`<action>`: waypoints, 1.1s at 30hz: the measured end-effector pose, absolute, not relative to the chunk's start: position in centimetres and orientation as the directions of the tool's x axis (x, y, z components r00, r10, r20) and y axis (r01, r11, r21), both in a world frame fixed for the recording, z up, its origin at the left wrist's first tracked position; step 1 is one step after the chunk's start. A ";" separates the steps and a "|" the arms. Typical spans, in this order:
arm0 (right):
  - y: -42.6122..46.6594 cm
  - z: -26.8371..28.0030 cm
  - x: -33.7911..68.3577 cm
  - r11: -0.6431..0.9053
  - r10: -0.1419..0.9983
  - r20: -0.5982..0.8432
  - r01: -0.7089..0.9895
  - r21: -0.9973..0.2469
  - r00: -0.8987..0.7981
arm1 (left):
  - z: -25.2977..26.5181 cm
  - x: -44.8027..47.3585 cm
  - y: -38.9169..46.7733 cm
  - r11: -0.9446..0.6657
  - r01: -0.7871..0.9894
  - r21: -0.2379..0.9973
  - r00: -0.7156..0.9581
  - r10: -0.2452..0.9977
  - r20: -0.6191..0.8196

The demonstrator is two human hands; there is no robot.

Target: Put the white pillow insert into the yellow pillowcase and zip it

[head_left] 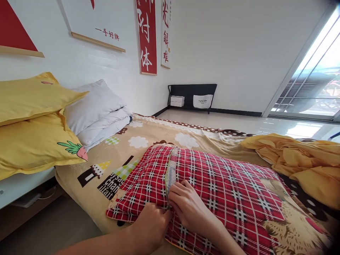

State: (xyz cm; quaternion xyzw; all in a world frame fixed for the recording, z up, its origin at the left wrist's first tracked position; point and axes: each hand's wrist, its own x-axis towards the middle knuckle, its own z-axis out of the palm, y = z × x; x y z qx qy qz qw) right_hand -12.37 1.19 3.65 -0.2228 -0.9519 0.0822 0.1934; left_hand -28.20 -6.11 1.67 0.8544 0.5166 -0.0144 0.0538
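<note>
A red plaid pillowcase with a pillow inside lies on the bed in front of me. Its zipper opening runs across it and gapes at the far part, showing a paler patterned fabric inside. My left hand is closed at the near end of this opening, pinching the zipper edge; whether a zipper pull is between the fingers is hidden. Just to the right, my right hand has its fingers curled onto the pillowcase beside the zipper, gripping the fabric. A furry animal print covers the case's right end.
The bed carries a tan printed blanket. Yellow pillows and white pillows are stacked at the left. Crumpled yellow cloth lies at the right. Beyond the bed, a black rack stands by the wall.
</note>
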 end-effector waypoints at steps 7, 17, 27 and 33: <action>1.3 3.5 -12.4 0.883 0.460 0.350 0.379 -0.277 -0.816 | 1.6 -28.3 -6.1 -0.487 0.871 0.070 0.491 0.869 -0.059; 1.5 4.2 -12.0 0.874 0.457 0.378 0.328 -0.358 -0.805 | 1.8 -28.4 -5.8 -0.275 0.937 0.217 0.258 0.961 0.102; 1.6 3.7 -12.3 0.881 0.456 0.402 0.338 -0.332 -0.794 | 0.1 -28.8 -5.8 -0.523 0.849 0.079 0.475 0.820 0.318; 1.7 3.5 -12.4 0.877 0.464 0.377 0.355 -0.324 -0.802 | -0.6 -28.7 -5.8 -0.561 0.821 -0.103 0.554 0.742 0.378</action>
